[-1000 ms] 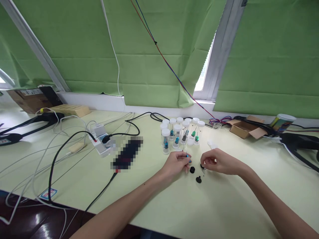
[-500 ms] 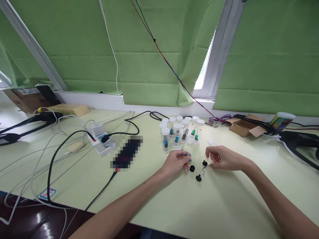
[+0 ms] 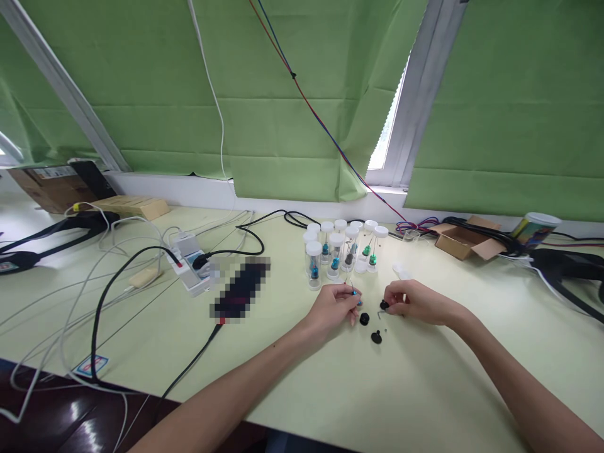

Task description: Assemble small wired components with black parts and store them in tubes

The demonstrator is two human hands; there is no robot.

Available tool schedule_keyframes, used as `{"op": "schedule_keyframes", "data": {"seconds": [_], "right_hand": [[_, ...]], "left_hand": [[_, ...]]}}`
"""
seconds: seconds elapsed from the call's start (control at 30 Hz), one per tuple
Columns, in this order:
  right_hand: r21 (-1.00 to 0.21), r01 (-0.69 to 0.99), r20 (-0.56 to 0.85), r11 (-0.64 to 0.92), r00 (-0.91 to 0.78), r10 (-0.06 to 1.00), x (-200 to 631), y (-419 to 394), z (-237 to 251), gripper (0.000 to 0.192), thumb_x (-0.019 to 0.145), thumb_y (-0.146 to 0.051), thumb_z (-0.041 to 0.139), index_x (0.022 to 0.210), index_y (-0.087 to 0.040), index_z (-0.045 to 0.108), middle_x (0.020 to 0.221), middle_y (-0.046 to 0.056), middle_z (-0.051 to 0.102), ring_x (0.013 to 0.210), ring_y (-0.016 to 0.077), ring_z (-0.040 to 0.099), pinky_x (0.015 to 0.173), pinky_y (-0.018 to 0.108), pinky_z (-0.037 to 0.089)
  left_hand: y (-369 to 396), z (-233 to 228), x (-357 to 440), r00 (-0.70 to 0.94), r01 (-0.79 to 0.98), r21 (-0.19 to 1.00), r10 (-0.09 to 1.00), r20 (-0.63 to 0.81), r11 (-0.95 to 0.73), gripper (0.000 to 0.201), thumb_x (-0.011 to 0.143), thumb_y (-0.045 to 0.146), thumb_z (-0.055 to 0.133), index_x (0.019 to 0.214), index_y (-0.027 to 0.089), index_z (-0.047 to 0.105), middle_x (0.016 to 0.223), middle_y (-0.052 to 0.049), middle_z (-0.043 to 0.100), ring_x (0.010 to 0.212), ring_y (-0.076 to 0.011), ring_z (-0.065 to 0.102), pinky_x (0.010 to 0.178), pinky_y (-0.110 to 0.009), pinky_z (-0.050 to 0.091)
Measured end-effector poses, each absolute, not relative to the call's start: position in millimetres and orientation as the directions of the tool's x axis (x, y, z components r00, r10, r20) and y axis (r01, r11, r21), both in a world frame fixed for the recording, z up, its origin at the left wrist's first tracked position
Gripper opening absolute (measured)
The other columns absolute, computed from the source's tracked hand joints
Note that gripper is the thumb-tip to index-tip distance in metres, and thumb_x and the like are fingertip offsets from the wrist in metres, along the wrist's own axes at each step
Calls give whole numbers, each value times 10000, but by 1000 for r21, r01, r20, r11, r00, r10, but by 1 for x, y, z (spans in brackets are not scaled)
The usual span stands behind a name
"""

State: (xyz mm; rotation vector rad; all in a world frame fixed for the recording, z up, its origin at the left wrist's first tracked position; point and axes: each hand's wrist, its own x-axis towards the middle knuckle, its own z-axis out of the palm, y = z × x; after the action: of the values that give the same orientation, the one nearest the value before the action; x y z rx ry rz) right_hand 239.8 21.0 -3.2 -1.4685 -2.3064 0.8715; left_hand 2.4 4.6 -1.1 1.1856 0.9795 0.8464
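Note:
My left hand (image 3: 336, 306) rests on the pale green table (image 3: 425, 390) and pinches a small blue part on a thin wire (image 3: 357, 298). My right hand (image 3: 411, 298) is just to its right, its fingertips closed on a small black knob-like part (image 3: 384, 305). Two more black knobs (image 3: 364, 319) (image 3: 376, 337) lie on the table between and below the hands. A tiny metal piece shows under my right fingertips. Behind the hands stand several clear vials with white caps (image 3: 336, 255), holding blue, green or dark parts.
A white power strip (image 3: 189, 270) with black and white cables lies at the left, beside a blurred dark object (image 3: 240, 289). An open cardboard box (image 3: 465, 242) and a cup (image 3: 534, 230) sit at the back right. Green blinds hang behind.
My right hand drew away to the right, leaving the black knob on the table, then came back left and closed its fingertips on it. My left hand stayed put.

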Motion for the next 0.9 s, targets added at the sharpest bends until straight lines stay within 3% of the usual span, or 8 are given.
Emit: {"op": "schedule_keyframes", "data": {"seconds": [0.37, 0.6, 0.77, 0.9], "right_hand": [[-597, 694, 66, 402, -456, 887, 209, 14, -6, 124, 863, -259, 537, 768, -213, 600, 827, 29, 618, 686, 166, 538, 612, 293, 430], [-562, 651, 185, 510, -503, 845, 196, 11, -13, 187, 937, -253, 465, 858, -212, 629, 905, 57, 622, 805, 190, 585, 702, 313, 454], [-530, 678, 159, 510, -511, 845, 198, 7, -7, 150, 932, -284, 497, 907, -223, 632, 919, 52, 617, 813, 194, 576, 716, 325, 460], [-493, 719, 109, 489, -507, 855, 203, 5, -1, 122, 909, -280, 518, 833, -218, 591, 884, 44, 599, 770, 188, 554, 696, 327, 452]], "left_hand": [[6, -1, 2, 350, 12, 990, 927, -135, 140, 113, 820, 209, 625, 814, 98, 640, 627, -15, 587, 447, -70, 485, 517, -244, 418], [6, 1, 1, 359, -7, 993, 927, -106, 117, 137, 785, 237, 661, 742, 109, 637, 572, -1, 553, 455, -77, 486, 512, -243, 416], [8, -4, 0, 366, -4, 995, 927, -87, 95, 164, 780, 269, 668, 749, 111, 638, 575, -2, 553, 464, -81, 488, 517, -245, 412], [9, -7, -1, 389, -2, 997, 919, -67, 73, 188, 791, 294, 656, 760, 110, 635, 590, -5, 556, 471, -80, 486, 526, -248, 412]]}}
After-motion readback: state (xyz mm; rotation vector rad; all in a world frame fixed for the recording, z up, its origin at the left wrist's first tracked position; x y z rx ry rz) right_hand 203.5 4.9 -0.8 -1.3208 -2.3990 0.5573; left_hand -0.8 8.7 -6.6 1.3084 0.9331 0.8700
